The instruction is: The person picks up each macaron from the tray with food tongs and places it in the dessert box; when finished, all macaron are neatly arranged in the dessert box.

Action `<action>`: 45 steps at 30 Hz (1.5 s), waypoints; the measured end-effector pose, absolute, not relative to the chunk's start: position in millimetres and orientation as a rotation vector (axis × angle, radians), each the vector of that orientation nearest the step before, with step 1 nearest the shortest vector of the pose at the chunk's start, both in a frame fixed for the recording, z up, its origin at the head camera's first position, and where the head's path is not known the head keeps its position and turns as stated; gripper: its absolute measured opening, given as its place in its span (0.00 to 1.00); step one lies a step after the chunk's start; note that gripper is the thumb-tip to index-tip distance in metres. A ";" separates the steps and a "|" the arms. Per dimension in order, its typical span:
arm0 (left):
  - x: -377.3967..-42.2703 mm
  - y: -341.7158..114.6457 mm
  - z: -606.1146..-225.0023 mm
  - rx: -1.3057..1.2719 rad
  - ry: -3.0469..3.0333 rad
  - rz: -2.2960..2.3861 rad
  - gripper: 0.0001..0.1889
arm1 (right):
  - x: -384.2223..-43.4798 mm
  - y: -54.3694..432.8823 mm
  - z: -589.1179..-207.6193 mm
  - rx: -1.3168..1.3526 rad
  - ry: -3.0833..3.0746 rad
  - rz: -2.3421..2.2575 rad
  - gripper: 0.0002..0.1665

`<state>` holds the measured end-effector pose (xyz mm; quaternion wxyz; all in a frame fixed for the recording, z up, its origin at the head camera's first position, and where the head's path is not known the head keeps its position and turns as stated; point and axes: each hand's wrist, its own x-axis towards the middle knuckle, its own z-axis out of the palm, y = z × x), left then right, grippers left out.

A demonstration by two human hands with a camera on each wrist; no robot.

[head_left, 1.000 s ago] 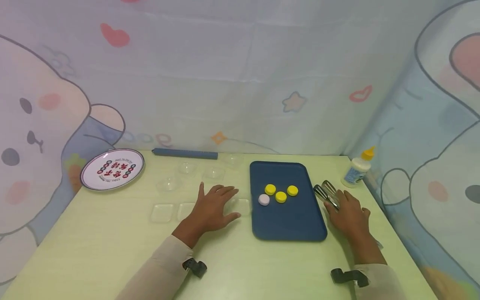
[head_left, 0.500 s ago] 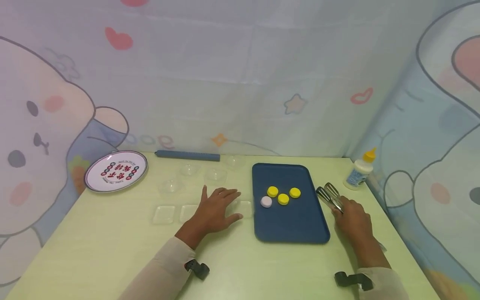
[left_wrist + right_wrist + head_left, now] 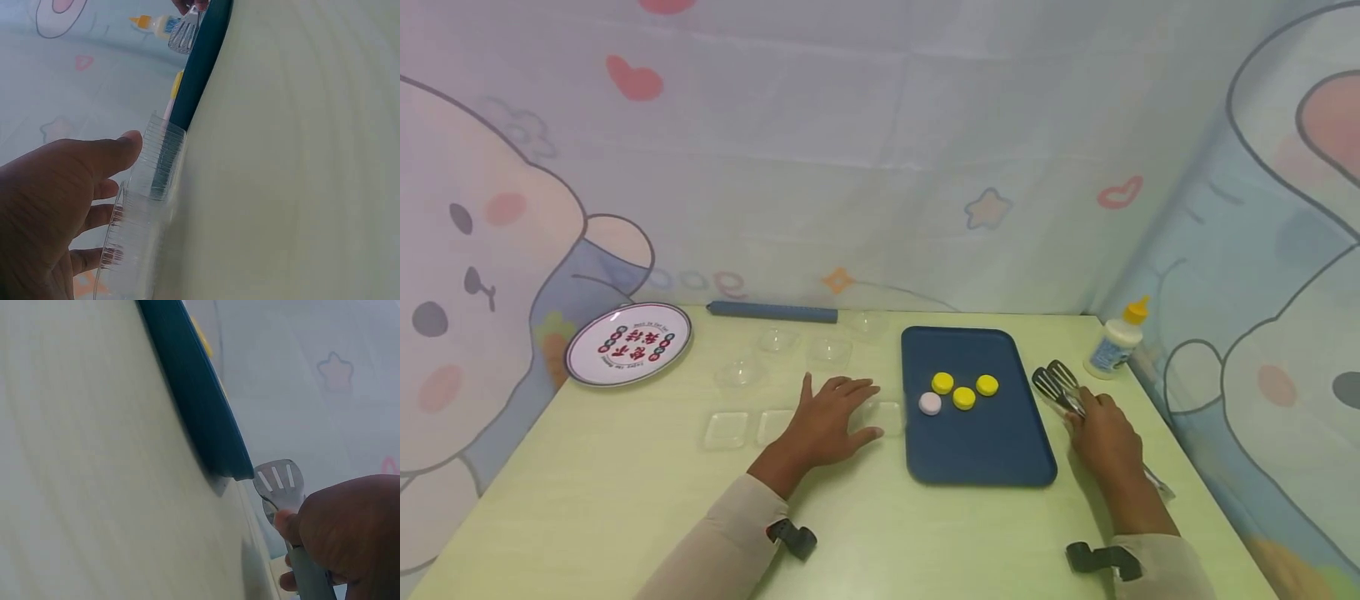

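My left hand (image 3: 826, 421) hovers over a row of clear plastic boxes (image 3: 726, 430), fingers spread. In the left wrist view its thumb and fingertips are beside the clear box walls (image 3: 169, 156). On the right, my right hand (image 3: 1105, 437) grips metal tongs (image 3: 1051, 386) with two slotted heads; the heads lie by the tray's right edge. The right wrist view shows a slotted head (image 3: 279, 480) beyond the thumb and a grey handle (image 3: 312, 575) under the hand. Between the hands, a dark blue tray (image 3: 981, 454) bears several yellow macarons (image 3: 964, 398) and one pale pink macaron (image 3: 929, 403).
Clear domed lids (image 3: 830, 352) stand behind the boxes. A grey-blue rod (image 3: 772, 312) lies along the back edge. The printed plate (image 3: 628, 344) is at the back left, and a white bottle with a yellow nozzle (image 3: 1115, 346) stands at the back right.
The right hand has closed its grip round the tongs, whose heads now show further apart than half a second ago. My left hand has stayed over the boxes.
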<state>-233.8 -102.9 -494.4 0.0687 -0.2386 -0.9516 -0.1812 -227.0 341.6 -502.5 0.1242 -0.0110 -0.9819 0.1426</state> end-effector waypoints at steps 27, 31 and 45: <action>-233.8 -102.0 -491.7 -0.716 -2.894 -0.537 0.35 | -220.4 323.2 -487.8 0.334 -2.541 0.492 0.36; -233.9 -102.0 -492.2 -0.721 -2.893 -0.547 0.35 | -218.8 323.5 -487.4 0.374 -2.566 0.477 0.35; -235.2 -102.8 -492.4 -0.729 -2.907 -0.553 0.36 | -217.2 319.7 -488.4 0.371 -2.686 0.386 0.32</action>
